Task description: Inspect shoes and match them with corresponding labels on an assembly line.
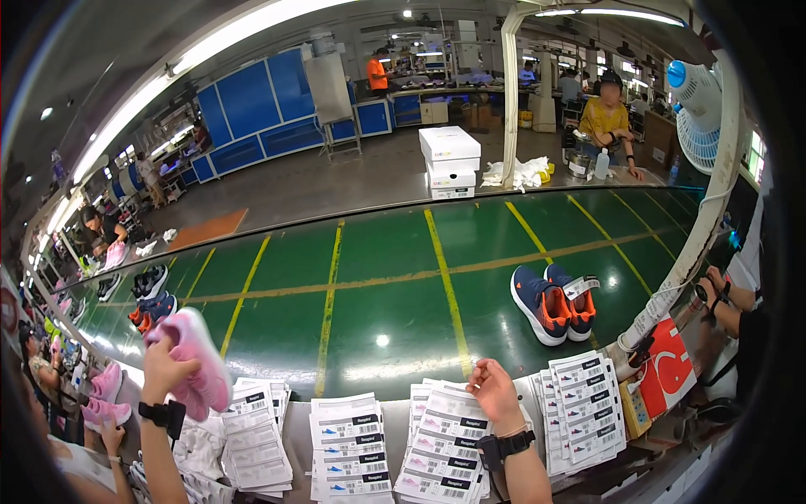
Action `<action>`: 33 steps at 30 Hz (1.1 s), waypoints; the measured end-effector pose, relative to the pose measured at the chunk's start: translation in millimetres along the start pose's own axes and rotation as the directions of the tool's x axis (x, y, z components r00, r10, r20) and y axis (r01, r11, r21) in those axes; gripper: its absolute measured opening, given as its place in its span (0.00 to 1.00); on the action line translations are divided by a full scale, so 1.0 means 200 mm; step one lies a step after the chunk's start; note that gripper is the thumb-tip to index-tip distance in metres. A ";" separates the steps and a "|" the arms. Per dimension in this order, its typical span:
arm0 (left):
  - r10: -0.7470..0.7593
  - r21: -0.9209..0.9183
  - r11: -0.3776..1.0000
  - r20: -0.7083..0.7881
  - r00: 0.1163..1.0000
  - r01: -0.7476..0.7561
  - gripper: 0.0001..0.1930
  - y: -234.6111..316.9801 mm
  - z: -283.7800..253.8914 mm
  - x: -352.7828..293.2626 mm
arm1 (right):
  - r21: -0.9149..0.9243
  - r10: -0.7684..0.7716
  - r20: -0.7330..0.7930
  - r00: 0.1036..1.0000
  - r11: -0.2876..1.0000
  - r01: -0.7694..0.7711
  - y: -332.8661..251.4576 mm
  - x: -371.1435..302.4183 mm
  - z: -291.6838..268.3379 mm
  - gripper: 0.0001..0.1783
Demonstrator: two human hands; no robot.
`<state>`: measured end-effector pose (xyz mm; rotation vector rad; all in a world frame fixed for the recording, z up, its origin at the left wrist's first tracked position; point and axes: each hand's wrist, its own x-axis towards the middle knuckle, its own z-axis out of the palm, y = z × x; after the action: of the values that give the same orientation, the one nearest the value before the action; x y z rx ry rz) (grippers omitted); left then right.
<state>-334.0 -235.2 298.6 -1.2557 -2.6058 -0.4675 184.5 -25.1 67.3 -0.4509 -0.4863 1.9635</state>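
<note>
My left hand point(164, 367) grips a pair of pink sneakers point(201, 361), lifted at the left over the near edge of the green conveyor belt point(386, 311). My right hand point(495, 391) is raised over a stack of label sheets with pink shoe pictures point(428, 449); its fingers are loosely bent and hold nothing. Beside it lie a stack of sheets with blue shoe pictures point(353, 454) and another label stack point(579, 412). More sheets point(256, 437) lie below the pink sneakers. Navy and orange sneakers point(550, 302) stand on the belt at the right, a paper tag on one.
White shoe boxes point(450, 151) are stacked beyond the belt, near a white post point(510, 101). Dark sneakers point(151, 283) stand on the belt at far left. A co-worker in yellow point(606, 118) stands across it. A red box point(669, 365) and a co-worker's arms point(722, 294) are at right.
</note>
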 end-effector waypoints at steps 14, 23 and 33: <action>0.733 0.622 -0.541 0.018 -0.680 -0.566 0.22 1.31 0.59 -0.39 | -0.925 -0.177 0.279 0.944 0.214 0.314 -0.08 -0.58 0.35 0.47; 0.921 -0.892 0.184 0.009 0.390 -0.414 0.38 1.16 0.78 -0.81 | -0.904 -0.149 -0.269 0.952 0.380 -0.196 0.03 -0.79 0.21 0.42; 0.577 -0.861 0.502 0.259 0.774 -0.085 0.30 1.25 0.77 -1.05 | -0.957 -0.324 0.125 0.938 -0.290 0.027 0.00 -0.66 0.28 0.24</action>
<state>-14.8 -182.8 135.9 -2.4671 -2.3832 -1.5882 210.7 -151.5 128.4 -1.4887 -1.9774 0.6047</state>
